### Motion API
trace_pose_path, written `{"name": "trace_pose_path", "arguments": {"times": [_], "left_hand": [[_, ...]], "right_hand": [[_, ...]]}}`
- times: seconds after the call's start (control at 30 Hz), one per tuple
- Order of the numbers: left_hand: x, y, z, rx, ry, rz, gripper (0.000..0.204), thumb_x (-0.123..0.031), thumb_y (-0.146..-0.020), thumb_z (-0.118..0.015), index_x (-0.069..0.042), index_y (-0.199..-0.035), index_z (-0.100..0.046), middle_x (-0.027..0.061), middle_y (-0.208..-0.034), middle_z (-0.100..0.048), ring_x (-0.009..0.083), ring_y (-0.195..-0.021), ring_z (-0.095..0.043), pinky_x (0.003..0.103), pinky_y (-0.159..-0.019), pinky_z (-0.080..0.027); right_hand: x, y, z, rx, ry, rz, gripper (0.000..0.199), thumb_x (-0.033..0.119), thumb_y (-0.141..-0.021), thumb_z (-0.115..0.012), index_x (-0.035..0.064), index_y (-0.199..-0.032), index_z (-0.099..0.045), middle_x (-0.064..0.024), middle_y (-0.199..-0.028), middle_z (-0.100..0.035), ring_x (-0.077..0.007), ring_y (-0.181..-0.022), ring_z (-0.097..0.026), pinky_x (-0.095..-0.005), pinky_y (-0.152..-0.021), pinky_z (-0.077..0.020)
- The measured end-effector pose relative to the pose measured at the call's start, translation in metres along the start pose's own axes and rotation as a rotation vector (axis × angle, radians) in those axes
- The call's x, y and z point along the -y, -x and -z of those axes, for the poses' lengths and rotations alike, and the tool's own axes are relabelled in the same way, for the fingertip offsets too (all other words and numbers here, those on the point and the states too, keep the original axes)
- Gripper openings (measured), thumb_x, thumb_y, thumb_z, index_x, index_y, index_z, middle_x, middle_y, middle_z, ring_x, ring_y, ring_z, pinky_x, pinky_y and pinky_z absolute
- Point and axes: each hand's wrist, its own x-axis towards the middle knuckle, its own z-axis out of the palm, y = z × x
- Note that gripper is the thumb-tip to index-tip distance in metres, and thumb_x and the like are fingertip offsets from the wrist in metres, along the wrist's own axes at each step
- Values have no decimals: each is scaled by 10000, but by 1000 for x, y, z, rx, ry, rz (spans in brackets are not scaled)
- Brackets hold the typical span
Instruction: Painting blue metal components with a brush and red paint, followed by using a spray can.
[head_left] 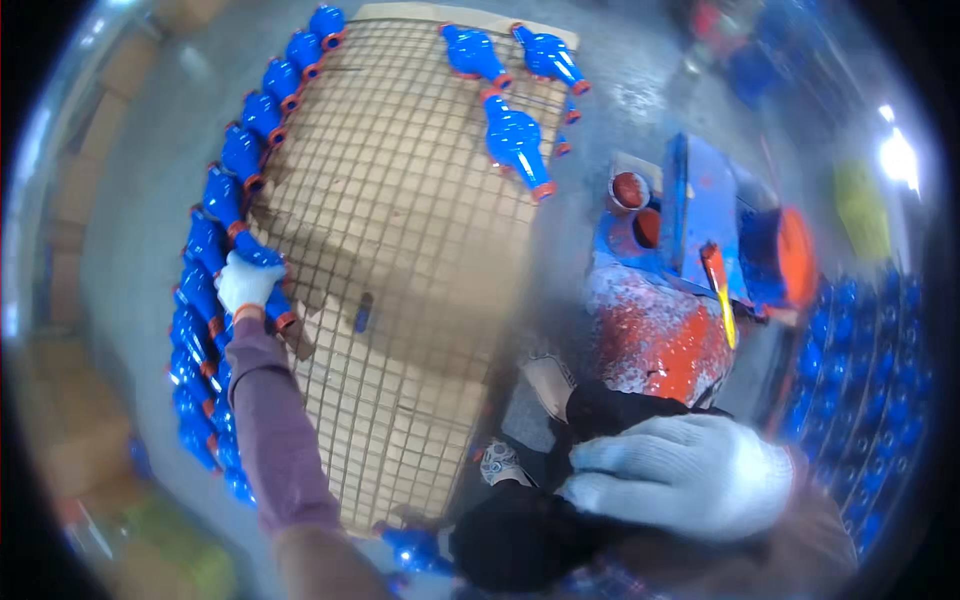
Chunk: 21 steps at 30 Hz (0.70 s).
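My left hand (246, 284), in a white knit glove, reaches to the left edge of a wire grid laid over brown board. It is closed around a glossy blue valve body (258, 252) with red ends; the fingers partly hide it. Similar blue valve bodies (240, 153) line that edge in a curved row, doubled up nearer me. My right hand (685, 475), also in a white glove, lies flat near my knee with its fingers stretched out, holding nothing that shows.
Several more valve bodies (515, 138) lie at the grid's far right. Right of the grid, a red-spattered blue stand (700, 200) carries a cup of red paint (628, 190) and a yellow-handled brush (725, 305). Rows of blue parts (860, 370) stand at far right.
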Motion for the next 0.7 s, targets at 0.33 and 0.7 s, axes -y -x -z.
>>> {"name": "trace_pose_path", "arguments": {"times": [0.33,0.7], "left_hand": [[9,94,-28,-374,110,-175,760,-396,-706,-813,-52,-1331,-552,196,-1301,-538,418,-1187,-499,496,-1001,-436],[192,383,-16,-128,158,286,652,-397,-758,-786,-73,-1292,-598,249,-1226,-599,425,-1178,-530,493,-977,-455]], "right_hand": [[-11,20,9,-50,-15,75,458,184,-758,-622,63,-1199,-621,-40,-965,-633,-185,-725,-629,-325,-587,-523],[5,49,2,-380,-131,-108,126,79,-833,-696,36,-948,-719,-144,-839,-690,-330,-772,-671,-390,-673,-525]]}}
